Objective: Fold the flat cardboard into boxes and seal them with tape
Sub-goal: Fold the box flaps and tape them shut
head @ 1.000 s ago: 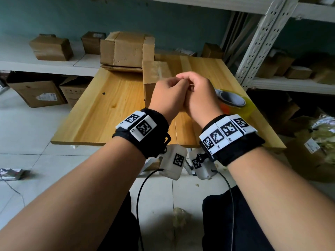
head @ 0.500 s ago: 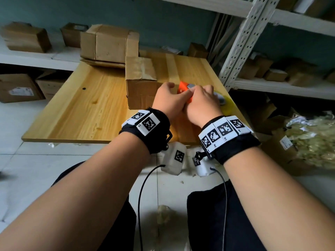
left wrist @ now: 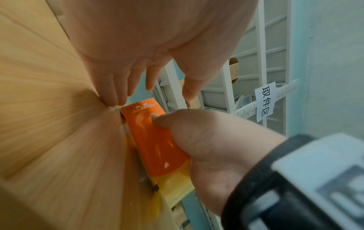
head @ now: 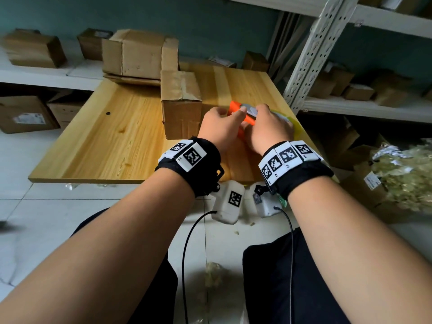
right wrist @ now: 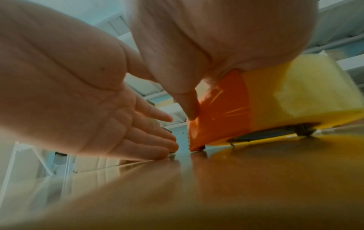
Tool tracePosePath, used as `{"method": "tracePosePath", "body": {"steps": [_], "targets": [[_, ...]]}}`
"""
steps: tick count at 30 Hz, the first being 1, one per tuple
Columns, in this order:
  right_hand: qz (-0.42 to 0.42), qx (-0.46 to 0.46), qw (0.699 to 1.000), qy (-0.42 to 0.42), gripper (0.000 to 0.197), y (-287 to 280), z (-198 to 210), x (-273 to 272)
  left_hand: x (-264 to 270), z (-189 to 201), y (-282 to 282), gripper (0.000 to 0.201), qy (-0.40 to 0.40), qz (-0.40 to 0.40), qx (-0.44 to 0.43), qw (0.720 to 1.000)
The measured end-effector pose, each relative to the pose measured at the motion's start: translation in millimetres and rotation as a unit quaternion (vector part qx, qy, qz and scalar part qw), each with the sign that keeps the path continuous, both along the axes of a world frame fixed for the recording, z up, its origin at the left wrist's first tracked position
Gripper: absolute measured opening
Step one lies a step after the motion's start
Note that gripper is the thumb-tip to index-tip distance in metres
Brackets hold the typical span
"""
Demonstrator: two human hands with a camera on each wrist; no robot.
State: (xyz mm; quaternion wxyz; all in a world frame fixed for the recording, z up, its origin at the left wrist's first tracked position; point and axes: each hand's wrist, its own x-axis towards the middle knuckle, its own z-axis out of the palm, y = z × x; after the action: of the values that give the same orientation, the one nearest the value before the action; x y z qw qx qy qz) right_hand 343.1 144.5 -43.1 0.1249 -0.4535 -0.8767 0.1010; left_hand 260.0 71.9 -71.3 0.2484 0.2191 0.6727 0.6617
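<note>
Orange tape dispenser [head: 240, 112] near table edge [head: 301, 134], right hand [head: 268, 129] gripping.

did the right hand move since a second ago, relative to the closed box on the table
Yes. The right hand dropped from in front of the closed box to the box's right, down at the table, gripping the tape dispenser.

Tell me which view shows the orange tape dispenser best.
Left wrist: the tape dispenser shows its whole orange face, with the right hand gripping it, thumb on top. The right wrist view shows its underside on the table, blurred. In the head view both hands hide most of it.
</note>
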Motion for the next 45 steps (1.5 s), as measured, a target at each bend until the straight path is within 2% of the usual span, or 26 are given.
{"method": "tracePosePath", "body": {"steps": [2,4,10,16,22,25,29,32,34,37,40,43,45], "targets": [[0.009,0.002,1.0,0.021,0.049,3.5,-2.2,1.6,0.6,3.6,-3.5,0.021,0.018,-0.019,-0.006,1.0],[0.012,0.008,0.999,0.036,0.049,6.4,-3.8,3.6,1.4,4.0,-6.0,0.014,0.021,-0.027,-0.018,0.999],[0.002,0.031,0.999,0.028,0.037,9.1,-11.2,3.3,12.5,20.4,-19.7,0.017,-0.02,-0.061,-0.04,0.997],[-0.007,-0.023,0.999,0.045,0.058,6.4,-4.3,9.9,9.5,23.1,-32.8,0.009,-0.032,-0.053,-0.061,0.996],[-0.006,-0.043,0.994,0.101,0.054,6.4,6.6,22.4,4.6,23.2,-42.6,0.015,-0.024,-0.084,-0.089,0.992],[0.015,-0.04,0.987,0.157,0.053,6.1,13.7,28.6,-0.8,24.4,-47.8,0.033,-0.014,-0.11,-0.099,0.989],[0.048,-0.043,0.971,0.23,0.07,0.4,27.3,37.0,-5.5,27.7,-57.4,0.074,-0.026,-0.135,-0.109,0.985],[0.102,-0.093,0.953,0.269,0.071,-6.7,29.5,38.7,-3.1,35.1,-63.9,0.091,-0.027,-0.141,-0.08,0.986],[0.13,-0.135,0.939,0.29,0.069,-8.5,28.3,39.0,-2.9,39.8,-65.6,0.085,-0.037,-0.118,-0.04,0.992],[0.162,-0.165,0.93,0.284,0.062,-10.2,29.7,39.7,-7.1,45.4,-70.2,0.06,-0.063,-0.094,-0.004,0.994],[0.178,-0.192,0.922,0.285,0.063,-7.4,30.1,38.1,-15.6,46.9,-74.7,0.05,-0.082,-0.083,0.027,0.993],[0.202,-0.202,0.915,0.285,0.057,-4.7,26.5,35.3,-22.6,43.8,-75.3,0.044,-0.093,-0.069,0.045,0.992],[0.217,-0.176,0.923,0.263,0.057,-5.8,25.4,34.5,-24.6,40.7,-76.1,0.034,-0.106,-0.059,0.057,0.991]]}}
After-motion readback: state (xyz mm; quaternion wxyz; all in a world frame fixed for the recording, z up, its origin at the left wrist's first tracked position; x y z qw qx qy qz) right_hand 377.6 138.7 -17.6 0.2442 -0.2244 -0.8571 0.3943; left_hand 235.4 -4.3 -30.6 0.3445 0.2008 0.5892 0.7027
